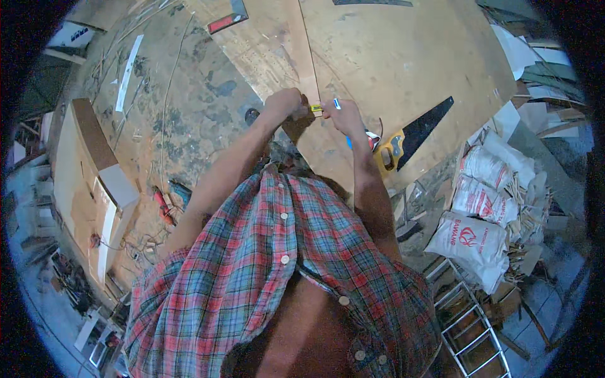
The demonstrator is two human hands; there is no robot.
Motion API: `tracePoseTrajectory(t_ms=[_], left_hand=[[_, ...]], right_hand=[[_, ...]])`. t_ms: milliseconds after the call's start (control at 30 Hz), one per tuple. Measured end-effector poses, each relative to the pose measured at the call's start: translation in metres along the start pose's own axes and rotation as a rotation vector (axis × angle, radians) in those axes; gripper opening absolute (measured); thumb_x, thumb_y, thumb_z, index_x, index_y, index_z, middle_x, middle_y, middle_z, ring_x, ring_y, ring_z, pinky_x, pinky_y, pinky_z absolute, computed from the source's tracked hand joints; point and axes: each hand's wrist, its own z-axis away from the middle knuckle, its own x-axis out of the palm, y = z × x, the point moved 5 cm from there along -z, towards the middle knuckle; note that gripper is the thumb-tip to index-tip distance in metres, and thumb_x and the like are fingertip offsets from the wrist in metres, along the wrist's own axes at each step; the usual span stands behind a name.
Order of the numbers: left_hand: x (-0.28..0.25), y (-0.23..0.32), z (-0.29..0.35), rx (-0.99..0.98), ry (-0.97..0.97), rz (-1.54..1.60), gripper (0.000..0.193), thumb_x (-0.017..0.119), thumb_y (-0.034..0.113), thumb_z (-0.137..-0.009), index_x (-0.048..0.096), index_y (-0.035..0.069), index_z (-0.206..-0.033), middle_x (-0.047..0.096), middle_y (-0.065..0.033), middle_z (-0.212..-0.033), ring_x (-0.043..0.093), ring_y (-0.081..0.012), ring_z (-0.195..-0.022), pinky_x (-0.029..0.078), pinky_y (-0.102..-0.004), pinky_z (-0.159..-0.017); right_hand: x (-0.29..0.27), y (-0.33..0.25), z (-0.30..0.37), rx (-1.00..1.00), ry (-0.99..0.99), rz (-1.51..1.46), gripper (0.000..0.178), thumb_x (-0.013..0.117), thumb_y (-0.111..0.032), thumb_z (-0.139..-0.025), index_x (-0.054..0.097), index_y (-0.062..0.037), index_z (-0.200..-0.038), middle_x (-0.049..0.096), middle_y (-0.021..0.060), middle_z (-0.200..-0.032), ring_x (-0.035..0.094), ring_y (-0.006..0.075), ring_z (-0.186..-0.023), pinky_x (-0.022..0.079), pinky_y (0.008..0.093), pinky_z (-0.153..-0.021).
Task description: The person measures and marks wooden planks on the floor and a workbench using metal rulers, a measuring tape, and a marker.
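Left hand (288, 103): grip clamped on yellow tape (317, 108) at end of narrow board (301, 50). Right hand (345, 117): grip closed round white-blue pen (337, 103). Yellow-handled saw (421, 137) on worktop (454, 63), beside right forearm (372, 195).

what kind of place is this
Probably a woodworking shop: a large flat tan wooden board carries a yellow-handled handsaw with a black toothed blade and what looks like a red-handled square.

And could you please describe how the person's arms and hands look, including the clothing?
The left hand and right hand wear no gloves, and both forearms are bare. The checked shirt, red and blue-green, has short or rolled sleeves and pale buttons.
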Motion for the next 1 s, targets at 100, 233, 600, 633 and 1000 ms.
tracePoseTrajectory(t_ms=[100,233,600,633,1000], left_hand=[[0.001,0.001,-0.001,0.039,0.037,-0.032,0.026,0.071,0.030,-0.074,0.077,0.013,-0.092,0.074,-0.0167,-0.088,0.073,-0.0340,-0.086,0.056,-0.0439,-0.073],[0.000,0.000,-0.003,0.011,0.120,-0.062,0.029,0.071,0.034,-0.072,0.077,0.013,-0.091,0.074,-0.0167,-0.089,0.072,-0.0351,-0.086,0.056,-0.0450,-0.074],[0.007,0.001,-0.006,0.070,0.012,-0.056,0.037,0.067,0.037,-0.078,0.075,0.004,-0.091,0.072,-0.0218,-0.095,0.071,-0.0374,-0.092,0.056,-0.0461,-0.076],[0.008,0.000,-0.009,0.052,-0.001,-0.064,0.037,0.067,0.037,-0.078,0.075,0.004,-0.091,0.072,-0.0218,-0.095,0.071,-0.0374,-0.092,0.056,-0.0461,-0.076],[0.005,-0.002,-0.008,0.061,0.082,-0.084,0.033,0.063,0.034,-0.082,0.074,0.011,-0.104,0.073,-0.0179,-0.100,0.070,-0.0382,-0.095,0.056,-0.0476,-0.081]], right_hand=[[-0.004,-0.006,0.004,-0.053,-0.002,-0.081,0.035,0.068,-0.036,-0.092,0.072,-0.0041,-0.078,0.062,0.0005,-0.061,0.046,0.0069,-0.047,0.036,0.0278,-0.043],[-0.007,-0.007,0.008,0.021,-0.037,-0.070,0.037,0.065,-0.038,-0.093,0.073,-0.0048,-0.078,0.065,0.0038,-0.062,0.054,0.0112,-0.051,0.041,0.0312,-0.048],[-0.037,0.000,0.017,0.124,0.241,-0.687,0.030,0.061,-0.030,-0.097,0.071,-0.0016,-0.101,0.063,0.0020,-0.072,0.056,0.0142,-0.064,0.046,0.0323,-0.063],[-0.042,0.002,0.014,0.144,0.294,-0.955,0.034,0.058,-0.031,-0.099,0.068,0.0002,-0.108,0.063,0.0030,-0.080,0.056,0.0144,-0.071,0.046,0.0319,-0.067],[-0.052,0.002,0.029,0.162,0.242,-1.193,0.081,0.026,-0.067,-0.101,0.054,0.0056,-0.126,0.045,0.0014,-0.067,0.040,0.0130,-0.054,0.031,0.0278,-0.047]])
